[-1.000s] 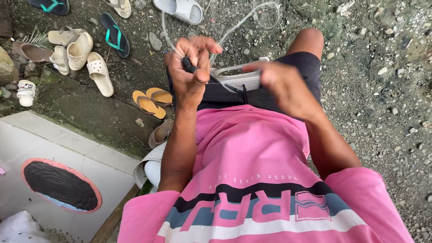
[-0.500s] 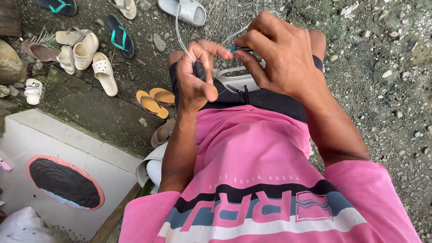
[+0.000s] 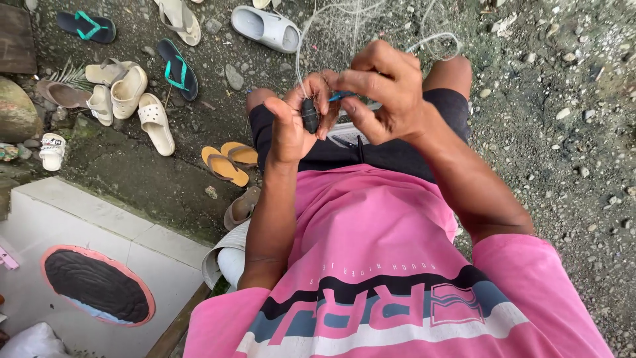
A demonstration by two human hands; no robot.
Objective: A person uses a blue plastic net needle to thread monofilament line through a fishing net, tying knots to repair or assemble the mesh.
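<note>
Above the lap, the left hand (image 3: 295, 126) pinches a small dark oval weight (image 3: 310, 116), hard and probably dense, while the right hand (image 3: 384, 89), at its three o'clock, grips a slim blue tool (image 3: 339, 96) threading limp, tangle-prone pale fishing line (image 3: 301, 50), best held pinched close to the weight.

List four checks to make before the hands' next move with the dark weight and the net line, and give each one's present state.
1. Left hand grips the dark weight: ok, pinched between thumb and fingers.
2. Right hand holds the blue tool: ok, its tip shows between the fingers.
3. White line runs up from the hands free of snags: cannot tell, it fades into the net.
4. Line tied to the weight: cannot tell, fingers hide it.
</note>
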